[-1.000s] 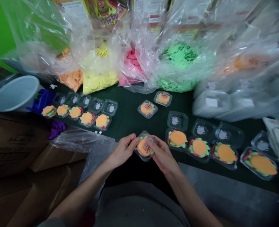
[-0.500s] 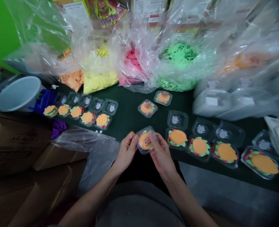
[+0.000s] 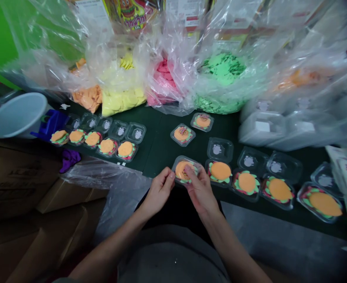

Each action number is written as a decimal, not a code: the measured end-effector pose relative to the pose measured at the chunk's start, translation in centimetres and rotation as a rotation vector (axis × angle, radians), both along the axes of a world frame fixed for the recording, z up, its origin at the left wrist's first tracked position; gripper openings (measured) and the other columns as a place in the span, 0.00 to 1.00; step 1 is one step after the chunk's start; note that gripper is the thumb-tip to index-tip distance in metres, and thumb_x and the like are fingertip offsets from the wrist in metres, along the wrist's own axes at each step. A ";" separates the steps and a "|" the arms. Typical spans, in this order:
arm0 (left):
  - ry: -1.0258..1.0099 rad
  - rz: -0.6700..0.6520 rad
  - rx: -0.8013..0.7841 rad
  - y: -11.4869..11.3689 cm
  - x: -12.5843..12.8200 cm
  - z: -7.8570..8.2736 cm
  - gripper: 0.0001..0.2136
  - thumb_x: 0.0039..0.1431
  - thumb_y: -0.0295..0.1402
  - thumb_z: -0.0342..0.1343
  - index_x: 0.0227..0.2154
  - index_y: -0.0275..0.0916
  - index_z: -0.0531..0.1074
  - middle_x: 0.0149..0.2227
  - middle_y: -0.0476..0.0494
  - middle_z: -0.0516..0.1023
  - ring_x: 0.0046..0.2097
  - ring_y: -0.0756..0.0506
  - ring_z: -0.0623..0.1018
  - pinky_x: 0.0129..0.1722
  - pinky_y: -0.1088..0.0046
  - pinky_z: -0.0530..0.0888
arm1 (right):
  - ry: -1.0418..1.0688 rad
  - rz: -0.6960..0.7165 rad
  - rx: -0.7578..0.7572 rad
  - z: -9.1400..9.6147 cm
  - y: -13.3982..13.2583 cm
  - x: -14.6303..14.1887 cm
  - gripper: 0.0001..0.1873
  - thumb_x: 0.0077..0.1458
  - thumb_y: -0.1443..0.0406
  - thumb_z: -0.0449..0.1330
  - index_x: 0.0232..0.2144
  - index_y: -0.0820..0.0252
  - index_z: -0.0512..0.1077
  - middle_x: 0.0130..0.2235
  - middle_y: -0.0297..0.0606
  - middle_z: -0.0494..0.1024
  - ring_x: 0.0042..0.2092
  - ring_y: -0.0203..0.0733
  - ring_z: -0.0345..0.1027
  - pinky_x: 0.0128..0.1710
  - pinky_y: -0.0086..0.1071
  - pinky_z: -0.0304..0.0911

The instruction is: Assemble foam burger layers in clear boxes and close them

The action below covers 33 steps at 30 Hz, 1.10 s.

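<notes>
My right hand (image 3: 202, 189) grips a closed clear plastic container (image 3: 178, 160) by its right side, thumb on the lid. Inside are an orange bun-like top and green and red layers; a printed sticker shows by the thumb. At the container's lower left corner is my left hand (image 3: 161, 190), thumb and fingers pressed together; whether anything is between them is hidden. Just beyond lie two closed, stickered containers, one nearer (image 3: 182, 135) and one farther back (image 3: 202, 122). To the right, an open container (image 3: 220, 171) holds a similar layered burger shape, with its lid folded back.
More open filled containers stand in rows at left (image 3: 125, 150) and right (image 3: 279, 189). Plastic bags of orange, yellow (image 3: 123, 101), pink (image 3: 164, 92) and green pieces (image 3: 225, 70) line the back. Stacked clear containers (image 3: 262, 125), a pale tub (image 3: 17, 116) and cardboard boxes (image 3: 17, 181) flank the table.
The held container has moved slightly away from me, toward the table. My left hand has shifted a little right with it, and its grip at the corner looks looser.
</notes>
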<state>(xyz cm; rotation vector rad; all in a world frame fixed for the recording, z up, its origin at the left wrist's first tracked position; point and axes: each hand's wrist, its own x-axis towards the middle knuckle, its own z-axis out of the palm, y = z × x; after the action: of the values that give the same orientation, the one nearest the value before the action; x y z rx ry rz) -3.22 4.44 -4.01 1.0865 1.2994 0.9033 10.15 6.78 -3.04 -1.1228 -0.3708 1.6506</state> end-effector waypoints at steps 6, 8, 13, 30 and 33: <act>-0.159 0.112 -0.004 -0.7 0.7 -0.4 0.19 0.68 0.49 0.51 0.28 0.39 0.59 0.25 0.55 0.56 0.26 0.52 0.55 0.27 0.75 0.55 | -0.003 0.014 -0.022 0.2 -0.1 -0.2 0.21 0.43 0.58 0.77 0.37 0.51 0.74 0.40 0.31 0.80 0.41 0.40 0.74 0.46 0.37 0.73; -0.197 0.144 -0.003 -0.8 1.0 -0.5 0.20 0.67 0.50 0.51 0.28 0.40 0.59 0.25 0.55 0.55 0.27 0.52 0.55 0.26 0.75 0.56 | 0.001 0.024 -0.023 0.2 -0.3 -0.2 0.20 0.44 0.57 0.76 0.36 0.52 0.73 0.39 0.31 0.80 0.40 0.40 0.74 0.44 0.36 0.73; -0.204 0.179 -0.008 -1.0 0.9 -1.3 0.20 0.68 0.50 0.51 0.28 0.40 0.59 0.24 0.55 0.55 0.26 0.53 0.55 0.26 0.76 0.56 | 0.011 0.061 -0.002 -0.3 -0.2 -0.4 0.19 0.46 0.57 0.76 0.38 0.51 0.74 0.40 0.31 0.80 0.42 0.40 0.75 0.44 0.35 0.72; 0.430 0.140 0.422 12.1 -6.5 0.8 0.23 0.62 0.36 0.58 0.58 0.36 0.64 0.54 0.36 0.74 0.44 0.44 0.77 0.45 0.67 0.73 | 0.216 0.183 0.133 -0.6 11.6 -7.3 0.23 0.38 0.62 0.76 0.39 0.52 0.76 0.40 0.32 0.83 0.48 0.44 0.76 0.47 0.35 0.72; 0.554 0.106 0.450 14.9 -7.1 0.4 0.22 0.62 0.34 0.57 0.57 0.35 0.65 0.53 0.34 0.75 0.43 0.44 0.77 0.46 0.65 0.73 | 0.263 0.198 0.141 -1.1 12.6 -7.6 0.20 0.41 0.64 0.74 0.38 0.52 0.76 0.42 0.34 0.83 0.51 0.46 0.75 0.52 0.39 0.71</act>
<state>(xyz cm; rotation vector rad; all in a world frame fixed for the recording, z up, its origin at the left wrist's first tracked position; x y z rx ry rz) -10.32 19.35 -3.65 1.7188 1.6576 1.0449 2.54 19.38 -4.12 -0.7717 -0.4310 1.8878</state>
